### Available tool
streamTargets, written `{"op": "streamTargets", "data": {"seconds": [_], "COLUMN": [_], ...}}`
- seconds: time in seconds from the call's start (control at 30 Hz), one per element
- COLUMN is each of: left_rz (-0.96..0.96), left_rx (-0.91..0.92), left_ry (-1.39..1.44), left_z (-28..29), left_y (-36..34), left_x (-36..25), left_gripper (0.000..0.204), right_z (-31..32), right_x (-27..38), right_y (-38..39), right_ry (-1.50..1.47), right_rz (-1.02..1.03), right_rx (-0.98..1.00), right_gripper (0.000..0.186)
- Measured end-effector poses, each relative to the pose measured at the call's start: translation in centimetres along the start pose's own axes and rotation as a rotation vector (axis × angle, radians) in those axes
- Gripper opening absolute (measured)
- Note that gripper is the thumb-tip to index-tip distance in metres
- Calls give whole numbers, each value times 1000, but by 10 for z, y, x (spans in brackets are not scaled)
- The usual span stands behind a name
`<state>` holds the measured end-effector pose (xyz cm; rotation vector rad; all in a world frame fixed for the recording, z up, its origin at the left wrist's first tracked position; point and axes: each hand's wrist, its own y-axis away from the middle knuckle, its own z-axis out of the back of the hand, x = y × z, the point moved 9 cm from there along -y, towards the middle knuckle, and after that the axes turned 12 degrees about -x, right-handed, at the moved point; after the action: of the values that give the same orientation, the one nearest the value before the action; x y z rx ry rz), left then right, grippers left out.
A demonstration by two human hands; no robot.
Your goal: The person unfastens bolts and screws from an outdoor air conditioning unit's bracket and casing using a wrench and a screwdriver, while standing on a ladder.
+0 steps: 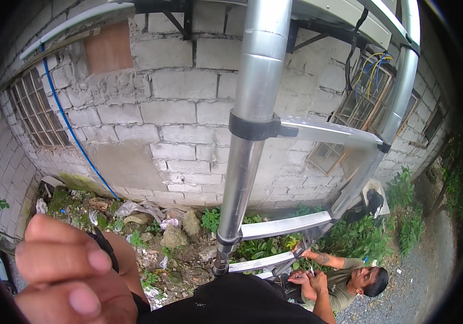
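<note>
My left hand (64,275) is large and close at the lower left, its fingers curled in. A dark, narrow thing (107,248) shows just beyond the fingertips; whether the hand holds it is unclear. Lower right of centre, my right hand (318,282) is small and closed, its forearm coming up from the lower edge. A thin, light-coloured thing (311,267) sticks up from it, too small to name. Beside it a co-worker's palm (298,277) lies open. The co-worker's other hand (300,251) touches the aluminium telescopic ladder (255,81) in front of me.
The co-worker (350,283) stands below, looking up. A grey block wall (182,86) runs behind the ladder, with barred windows (39,108) and a blue pipe (74,129). Loose yellow and blue wires (372,73) hang at upper right. Rocks (174,236) and weeds (388,232) cover the ground.
</note>
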<state>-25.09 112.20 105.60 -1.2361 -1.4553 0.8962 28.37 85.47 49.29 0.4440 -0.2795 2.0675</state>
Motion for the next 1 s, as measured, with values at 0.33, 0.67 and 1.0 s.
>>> {"op": "streamTargets", "data": {"seconds": [0.33, 0.67, 1.0], "left_rz": [1100, 980, 561], "left_rx": [-131, -475, -632], "left_ry": [325, 398, 686], "left_z": [40, -66, -86], "left_y": [114, 75, 43], "left_x": [349, 564, 510], "left_gripper": [29, 42, 60], "right_z": [120, 390, 330], "right_x": [92, 452, 638], "right_y": [-20, -52, -118], "right_ry": [6, -696, 214], "right_rz": [-24, 823, 1172], "right_rx": [104, -520, -464], "right_gripper": [46, 57, 33]}}
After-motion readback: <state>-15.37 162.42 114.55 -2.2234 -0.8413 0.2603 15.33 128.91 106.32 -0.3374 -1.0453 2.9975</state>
